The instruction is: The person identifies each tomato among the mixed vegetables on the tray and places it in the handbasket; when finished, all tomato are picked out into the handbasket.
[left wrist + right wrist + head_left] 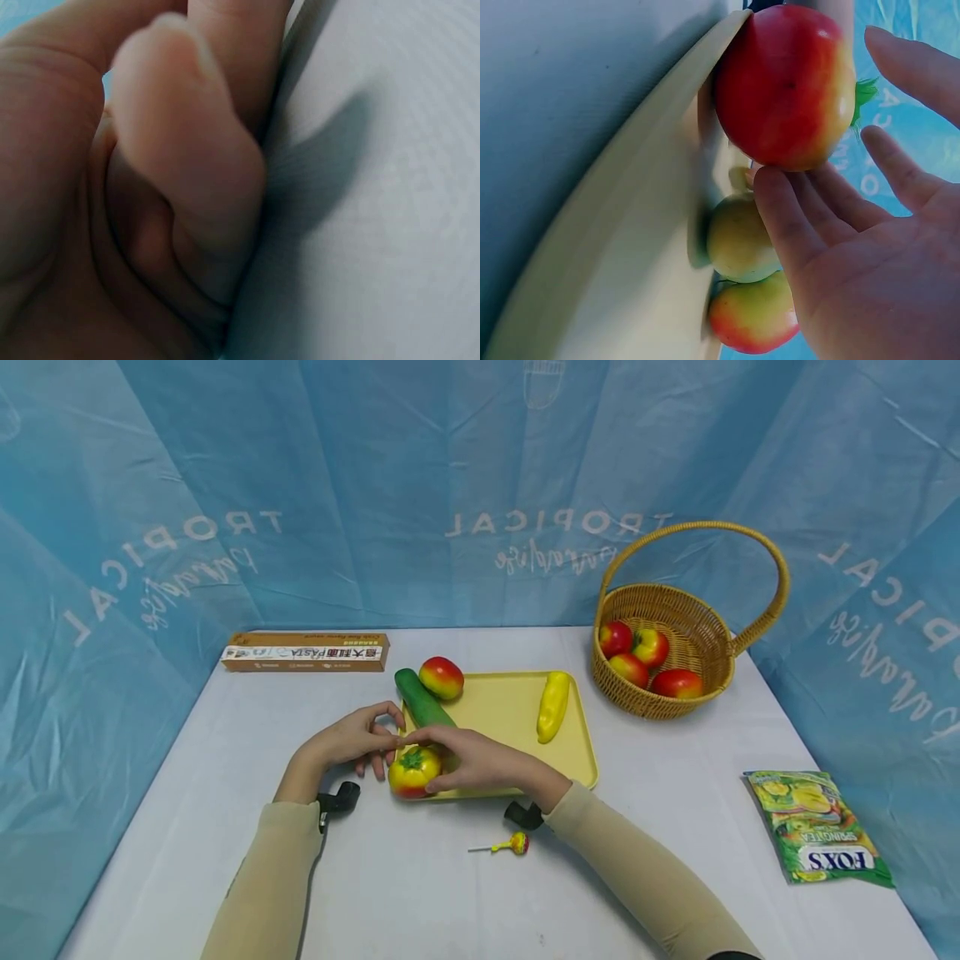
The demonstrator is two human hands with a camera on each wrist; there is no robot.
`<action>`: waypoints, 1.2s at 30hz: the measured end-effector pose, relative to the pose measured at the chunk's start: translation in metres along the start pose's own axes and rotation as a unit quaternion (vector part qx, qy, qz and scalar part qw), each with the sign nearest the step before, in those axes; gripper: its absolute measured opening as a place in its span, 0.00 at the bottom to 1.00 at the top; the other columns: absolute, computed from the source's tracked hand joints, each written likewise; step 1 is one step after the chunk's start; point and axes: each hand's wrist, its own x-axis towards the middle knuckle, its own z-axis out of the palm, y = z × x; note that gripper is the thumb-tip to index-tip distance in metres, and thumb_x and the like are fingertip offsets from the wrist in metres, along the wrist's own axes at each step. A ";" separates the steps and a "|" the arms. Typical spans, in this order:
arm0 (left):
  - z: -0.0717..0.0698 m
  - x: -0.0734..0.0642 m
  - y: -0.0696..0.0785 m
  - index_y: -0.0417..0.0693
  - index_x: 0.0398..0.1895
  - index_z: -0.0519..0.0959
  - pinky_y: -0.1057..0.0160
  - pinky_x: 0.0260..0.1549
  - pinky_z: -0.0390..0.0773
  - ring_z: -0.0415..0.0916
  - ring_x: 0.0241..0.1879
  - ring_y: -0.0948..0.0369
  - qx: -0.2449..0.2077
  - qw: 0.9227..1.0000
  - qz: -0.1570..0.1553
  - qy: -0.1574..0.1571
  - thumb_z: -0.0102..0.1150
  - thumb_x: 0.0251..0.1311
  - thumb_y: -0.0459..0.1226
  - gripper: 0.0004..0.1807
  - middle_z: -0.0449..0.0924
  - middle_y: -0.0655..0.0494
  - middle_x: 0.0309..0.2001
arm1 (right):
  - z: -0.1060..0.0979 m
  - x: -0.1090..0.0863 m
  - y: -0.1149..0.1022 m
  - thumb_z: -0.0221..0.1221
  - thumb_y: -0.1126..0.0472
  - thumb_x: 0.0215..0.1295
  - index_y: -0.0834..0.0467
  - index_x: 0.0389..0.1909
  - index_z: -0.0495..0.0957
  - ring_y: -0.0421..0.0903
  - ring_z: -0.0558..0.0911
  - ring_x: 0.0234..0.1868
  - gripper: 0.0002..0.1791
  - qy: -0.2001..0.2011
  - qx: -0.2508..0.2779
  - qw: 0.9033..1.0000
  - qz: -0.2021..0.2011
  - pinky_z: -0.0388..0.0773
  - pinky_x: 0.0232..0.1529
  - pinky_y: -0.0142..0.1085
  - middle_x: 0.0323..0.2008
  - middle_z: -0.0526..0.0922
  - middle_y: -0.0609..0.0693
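A red-and-yellow toy tomato [414,772] with a green leafy top sits at the front left corner of the yellow tray [495,693]. My right hand [480,760] arches over the tomato; in the right wrist view its fingers are fairly straight, one fingertip at the tomato's [784,90] side. Beside the tray's left edge is my left hand [348,739], fingers loosely bent, holding nothing visible in the left wrist view. Its fingertips meet or nearly meet the right hand's. A green cucumber [423,700] lies along the tray's left side, and a red-yellow mango [442,677] stands at the back left corner.
A yellow banana-like piece [553,706] lies on the tray's right side. Back right stands a wicker basket [720,672] with several red-yellow fruits. A pasta box [306,652] lies back left, a lollipop [517,842] in front, a green Fox's candy bag [817,827] at right.
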 end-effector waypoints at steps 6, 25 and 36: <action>0.000 0.001 0.001 0.46 0.59 0.67 0.68 0.17 0.77 0.84 0.19 0.56 -0.003 1.000 -0.005 0.001 0.60 0.75 0.41 0.18 0.87 0.49 0.28 | 0.002 0.000 0.000 0.72 0.58 0.68 0.48 0.76 0.68 0.40 0.76 0.68 0.38 0.008 -0.020 1.000 0.009 0.75 0.73 0.37 0.72 0.75 0.44; 0.000 -0.002 0.000 0.45 0.60 0.67 0.68 0.16 0.77 0.84 0.18 0.58 0.009 1.000 -0.003 0.003 0.59 0.73 0.40 0.19 0.88 0.50 0.27 | 0.002 -0.002 -0.011 0.70 0.56 0.70 0.46 0.75 0.71 0.39 0.77 0.64 0.34 0.028 -0.071 0.997 -0.006 0.77 0.68 0.32 0.70 0.77 0.42; 0.000 0.002 0.001 0.46 0.60 0.67 0.67 0.17 0.77 0.86 0.21 0.56 -0.002 1.000 -0.014 0.002 0.60 0.75 0.41 0.19 0.88 0.49 0.29 | -0.050 -0.028 -0.023 0.69 0.57 0.72 0.50 0.71 0.76 0.49 0.75 0.73 0.28 0.104 -0.006 0.994 -0.027 0.80 0.69 0.46 0.74 0.74 0.48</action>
